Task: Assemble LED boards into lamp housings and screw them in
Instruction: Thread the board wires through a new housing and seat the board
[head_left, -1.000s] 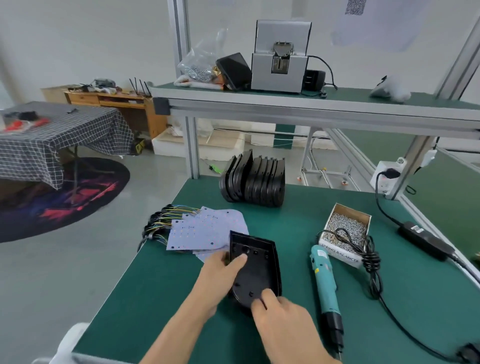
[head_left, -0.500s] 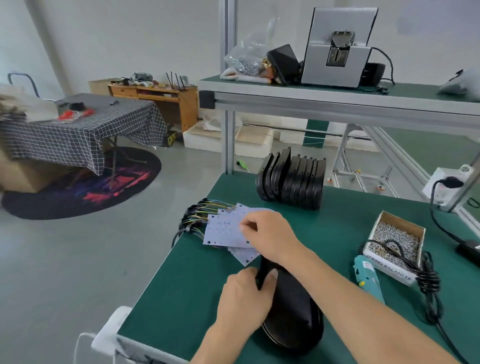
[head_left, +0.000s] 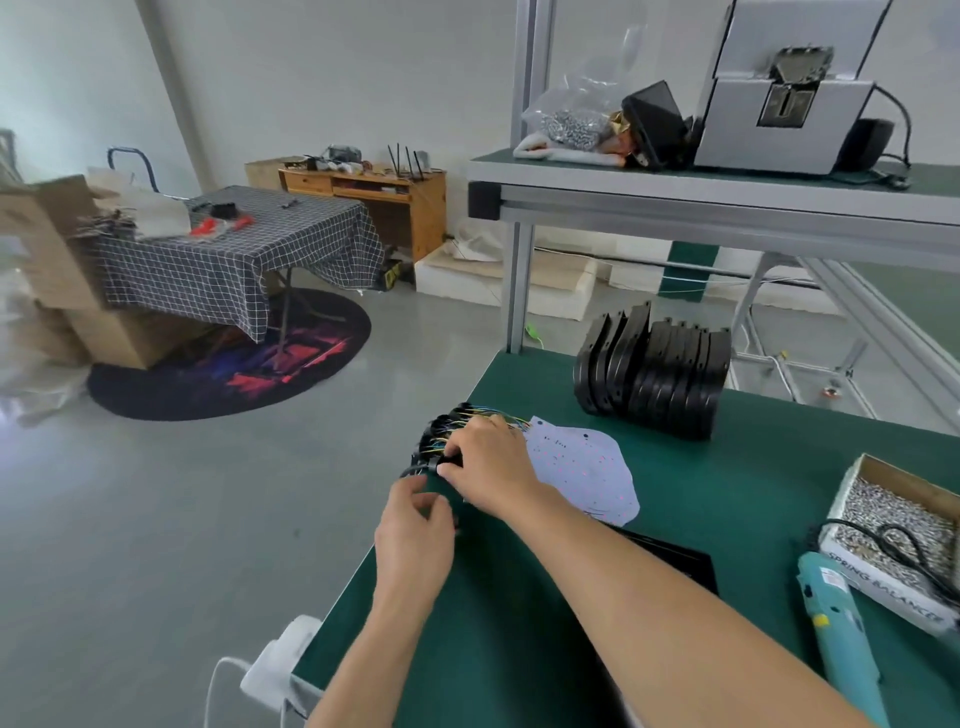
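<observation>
I see my right hand (head_left: 485, 460) reaching across to the left edge of the green tabletop (head_left: 727, 483), just left of frame centre. Its fingers are curled and pinch a black connector (head_left: 451, 460) at the end of the coloured wire bundle (head_left: 457, 426) that leads off the LED boards (head_left: 582, 475). The boards lie as a loose white pile flat on the tabletop, just right of that hand, partly under my wrist. My left hand (head_left: 415, 540) sits just below and left of the right one, at the tabletop's edge; its fingers are loosely curled near a black wire, but I cannot tell whether they actually grip anything.

One black lamp housing (head_left: 670, 558) lies flat on the tabletop at lower centre, mostly hidden behind my right forearm. A row of further black housings (head_left: 654, 374) stands on edge, leaning together, toward the back of the tabletop, right of centre and well apart from my hands.

At the lower right lies the teal electric screwdriver (head_left: 836, 623), and just beyond it an open cardboard box of screws (head_left: 883, 525) with a black cord draped over it. On the upper shelf (head_left: 675, 182), top right of frame, stands a grey metal machine (head_left: 784, 109) beside a clear bag of screws (head_left: 571, 122).
</observation>
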